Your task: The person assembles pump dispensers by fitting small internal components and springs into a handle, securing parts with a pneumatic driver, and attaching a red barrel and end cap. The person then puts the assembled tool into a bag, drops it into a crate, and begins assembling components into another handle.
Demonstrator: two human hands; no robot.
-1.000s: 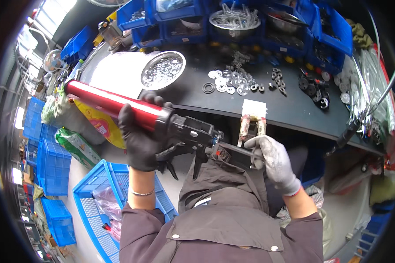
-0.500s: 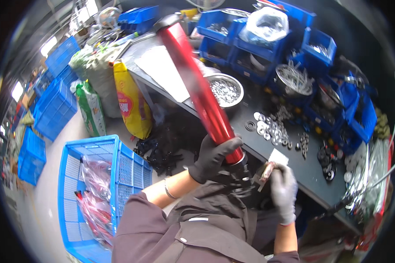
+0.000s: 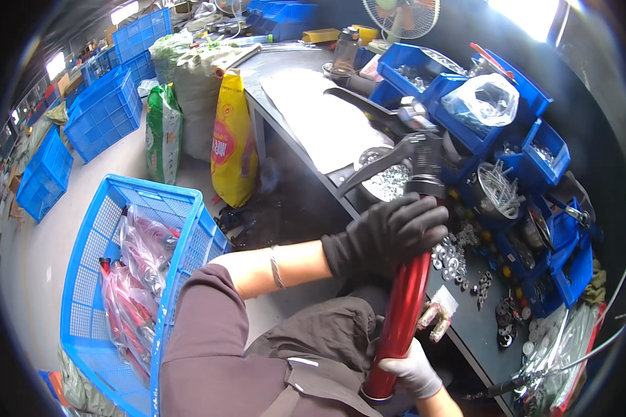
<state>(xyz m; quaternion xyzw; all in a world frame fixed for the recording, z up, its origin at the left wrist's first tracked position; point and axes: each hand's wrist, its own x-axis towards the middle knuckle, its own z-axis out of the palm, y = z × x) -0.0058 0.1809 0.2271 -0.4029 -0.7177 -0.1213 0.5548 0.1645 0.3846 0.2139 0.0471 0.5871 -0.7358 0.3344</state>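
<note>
A grease gun with a long red barrel (image 3: 405, 299) stands steeply tilted in front of my lap. Its dark metal head (image 3: 424, 163) is at the top, with a lever (image 3: 358, 101) and a curved grip (image 3: 375, 167) reaching left. My left hand (image 3: 389, 233), in a black glove, is closed round the barrel just below the head. Lower down, my right hand (image 3: 412, 370), in a pale glove, grips the barrel near its bottom end. Behind the barrel, at the bench edge, are a white slip (image 3: 444, 300) and a crumpled, brown-stained thing (image 3: 435, 323) whose kind I cannot make out.
On the dark bench (image 3: 459, 316) lie loose washers (image 3: 451, 260) and a bowl of small metal parts (image 3: 389, 182). Blue bins (image 3: 466, 128) and a fan (image 3: 402, 15) line its back. At left stands a blue basket (image 3: 195, 201) with bagged red tools (image 3: 129, 299).
The grease gun has turned end for end, so its head is now up. My right hand has come from the bench edge onto the barrel. The view has shifted.
</note>
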